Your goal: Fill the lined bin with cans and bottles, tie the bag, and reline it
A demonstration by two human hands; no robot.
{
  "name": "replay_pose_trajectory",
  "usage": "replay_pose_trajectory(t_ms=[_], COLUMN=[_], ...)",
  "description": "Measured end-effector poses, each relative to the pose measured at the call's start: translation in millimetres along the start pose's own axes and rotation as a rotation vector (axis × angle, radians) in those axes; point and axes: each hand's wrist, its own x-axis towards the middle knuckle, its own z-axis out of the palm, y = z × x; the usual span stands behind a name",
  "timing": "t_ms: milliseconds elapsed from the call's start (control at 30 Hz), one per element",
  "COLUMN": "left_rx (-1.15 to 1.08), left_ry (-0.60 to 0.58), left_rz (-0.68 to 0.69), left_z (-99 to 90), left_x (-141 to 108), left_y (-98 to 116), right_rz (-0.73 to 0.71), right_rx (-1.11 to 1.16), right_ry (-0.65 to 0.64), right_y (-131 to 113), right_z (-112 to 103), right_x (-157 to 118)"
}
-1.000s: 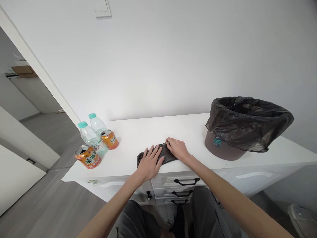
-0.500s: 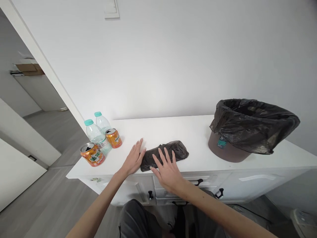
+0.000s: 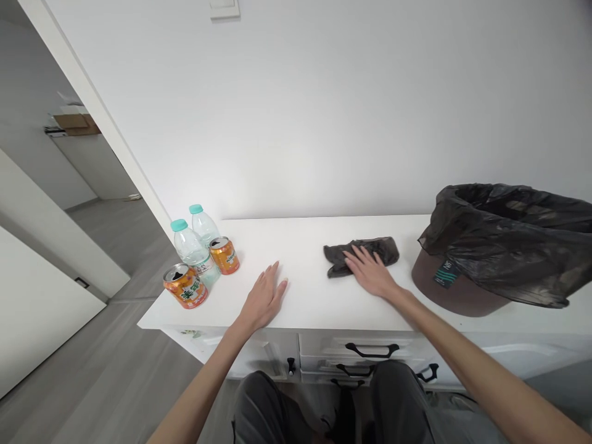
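A folded black plastic bag (image 3: 386, 250) lies flat on the white cabinet top (image 3: 300, 296), right of the middle. My right hand (image 3: 371, 272) rests on it with the fingers spread, covering part of it. My left hand (image 3: 263, 299) lies on the cabinet top near the front edge, fingers outstretched and holding nothing. Left of that hand stand two opened orange drink cans (image 3: 185, 286) and two clear plastic bottles (image 3: 190, 245) with turquoise caps.
A brown bin (image 3: 457, 296) lined with a black bag (image 3: 509, 240) stands at the right on the cabinet. Behind is a white wall (image 3: 324, 111). Drawers with black handles (image 3: 372, 351) face my knees. A doorway opens at the left.
My right hand and the folded bag have moved right and back, towards the bin. My left hand no longer touches the bag. The camera view has shifted slightly right.
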Motion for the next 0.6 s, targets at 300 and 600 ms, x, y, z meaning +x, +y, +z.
replay_pose_trajectory(t_ms=[300, 600], left_rx=[0.108, 0.149], left_ry=[0.057, 0.117], left_rz=[0.067, 0.109], left_z=[15.4, 22.7], left_x=[3, 5], left_y=[-12, -18], right_rz=[0.223, 0.245], right_rx=[-0.072, -0.026], right_ry=[0.089, 0.182], right_y=[85, 48], right_z=[27, 38], right_x=[32, -2])
